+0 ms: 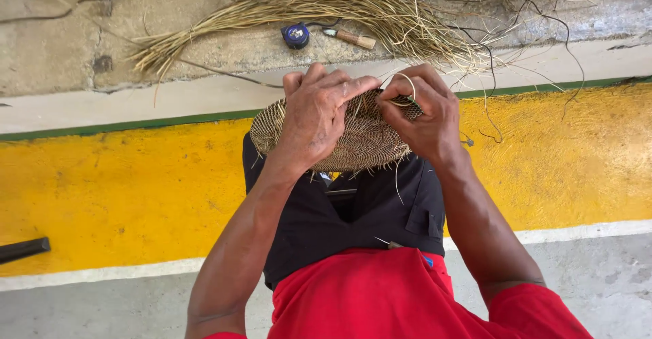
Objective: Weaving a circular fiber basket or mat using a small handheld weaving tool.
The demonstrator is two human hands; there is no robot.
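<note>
Red shirt (387, 291) and dark shorts (353, 217) lay below a largely woven disc (360, 139) on the lap, left hand (316, 115) clamping its rim, right hand (424, 111) pinching a loose strand (407, 81); fibres (326, 3) remained unused.

Bare yellow floor (122, 190) leftward; straw bundle (326, 6), tape measure (296, 35) ahead.

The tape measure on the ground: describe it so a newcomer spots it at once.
Look past the yellow painted strip to the bundle of dry fibres. Just below it lies the tape measure, small, round and blue-black, beside a wooden-handled tool.
</note>
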